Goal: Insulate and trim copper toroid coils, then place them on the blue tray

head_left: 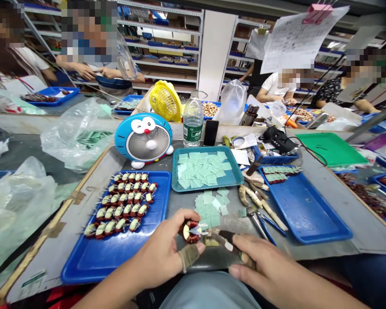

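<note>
My left hand grips a copper-wound toroidal coil between thumb and fingers, and a tan wrap covers part of the thumb. Pale strips or leads stick out of the coil's right side. In my right hand is a slim tool with a dark handle, its tip close to the coil; I cannot make out its exact kind, or whether the tip touches. Small pale green sheets lie loose on the bench just beyond the coil.
On the left, a blue tray bears rows of coils. Behind is a teal tray of green sheets; a blue tray with several coils lies right. Pliers, a blue fan, a water bottle and a phone stand around.
</note>
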`<state>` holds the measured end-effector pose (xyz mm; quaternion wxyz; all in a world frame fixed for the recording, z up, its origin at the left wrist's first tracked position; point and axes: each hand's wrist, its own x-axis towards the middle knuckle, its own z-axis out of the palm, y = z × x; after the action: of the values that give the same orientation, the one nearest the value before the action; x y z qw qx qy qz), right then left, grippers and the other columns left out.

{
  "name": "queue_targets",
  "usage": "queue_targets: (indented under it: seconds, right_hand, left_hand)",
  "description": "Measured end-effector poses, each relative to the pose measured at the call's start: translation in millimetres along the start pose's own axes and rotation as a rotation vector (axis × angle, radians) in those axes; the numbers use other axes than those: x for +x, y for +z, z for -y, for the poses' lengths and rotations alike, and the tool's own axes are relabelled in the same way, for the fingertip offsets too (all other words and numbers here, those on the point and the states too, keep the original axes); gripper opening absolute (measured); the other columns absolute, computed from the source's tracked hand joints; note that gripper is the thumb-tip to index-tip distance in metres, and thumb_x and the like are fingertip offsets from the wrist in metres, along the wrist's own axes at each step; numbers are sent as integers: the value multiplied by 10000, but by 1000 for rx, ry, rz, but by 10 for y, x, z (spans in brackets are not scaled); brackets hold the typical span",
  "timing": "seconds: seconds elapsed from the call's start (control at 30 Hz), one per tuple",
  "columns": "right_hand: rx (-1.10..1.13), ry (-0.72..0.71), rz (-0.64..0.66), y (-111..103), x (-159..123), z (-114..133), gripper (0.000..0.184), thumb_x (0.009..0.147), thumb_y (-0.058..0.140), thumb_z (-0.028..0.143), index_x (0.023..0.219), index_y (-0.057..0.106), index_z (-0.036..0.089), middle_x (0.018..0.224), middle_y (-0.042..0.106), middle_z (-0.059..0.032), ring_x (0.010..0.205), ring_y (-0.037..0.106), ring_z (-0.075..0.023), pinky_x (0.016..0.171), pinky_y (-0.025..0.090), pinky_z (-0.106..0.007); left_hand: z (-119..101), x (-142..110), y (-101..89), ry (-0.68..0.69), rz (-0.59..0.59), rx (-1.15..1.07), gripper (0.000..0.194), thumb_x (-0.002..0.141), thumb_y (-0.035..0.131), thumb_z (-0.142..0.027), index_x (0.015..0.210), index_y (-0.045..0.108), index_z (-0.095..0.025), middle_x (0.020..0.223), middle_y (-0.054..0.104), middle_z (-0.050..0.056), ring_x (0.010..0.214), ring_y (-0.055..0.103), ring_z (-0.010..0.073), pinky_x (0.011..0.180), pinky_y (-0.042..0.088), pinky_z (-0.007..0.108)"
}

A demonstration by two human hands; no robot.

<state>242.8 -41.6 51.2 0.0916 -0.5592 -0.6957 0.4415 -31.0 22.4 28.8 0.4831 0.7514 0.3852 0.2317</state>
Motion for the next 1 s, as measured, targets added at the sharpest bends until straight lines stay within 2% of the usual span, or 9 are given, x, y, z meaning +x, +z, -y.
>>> queue_targets:
  seconds: [0.13,0.23,0.43,0.57,0.7,0.8,0.93,1.0]
  right_hand:
    - [-121,-55,73,-130,6,140,77,958,614,296,1030,621,268,1004,642,13,901,596,-167,794,431,-263]
    - [-158,-94,101,-164,27,174,59,964,617,299,970,577,257,1006,633,21,921,591,-168,798,420,-264]
    - [-236,-101,112,-161,4,156,80,966,617,305,951,562,250,997,638,11,937,601,-188,803,422,-285]
    - [-332,-108,87,-120,-3,158,50,963,613,275,955,579,239,997,651,-14,931,625,-211,797,433,-306]
    - [-443,-141,53,-104,-26,188,28,941,626,256,941,609,233,945,666,-37,857,640,-227,738,438,-313]
    - [-409,-166,56,-157,-112,251,43,909,651,213,907,618,240,926,686,-34,828,658,-214,709,450,-294]
    - [-218,-151,198,-248,-232,360,124,899,699,239,824,599,244,797,686,10,670,642,-149,599,443,-238]
    - [-202,-125,205,-251,-235,381,151,897,702,237,805,583,239,776,673,17,666,638,-144,598,443,-231]
  left_hand:
    - [-79,27,-41,24,55,69,325,926,649,-342,1206,502,-266,1069,638,13,921,628,193,758,494,279]
    - [-115,26,-48,37,91,103,303,922,648,-324,1188,517,-263,1068,645,6,912,632,187,777,496,281]
    - [-168,-7,-73,33,98,174,307,912,645,-313,1192,530,-258,1090,672,19,939,651,209,788,493,292]
    - [-240,17,-73,27,151,198,342,898,654,-269,1220,541,-263,1081,690,15,869,661,194,721,476,268]
    - [-298,59,-41,99,150,254,220,896,693,-371,1055,612,-242,967,703,13,814,655,193,667,436,256]
    - [-328,25,-26,146,168,301,139,892,670,-321,972,594,-236,887,691,5,766,648,186,656,414,257]
    - [-355,-62,-9,171,226,249,144,861,671,-289,940,559,-245,806,644,-26,665,592,150,597,390,239]
    - [-354,-73,5,140,209,186,142,870,660,-299,939,549,-244,799,625,-31,637,564,135,574,386,226]
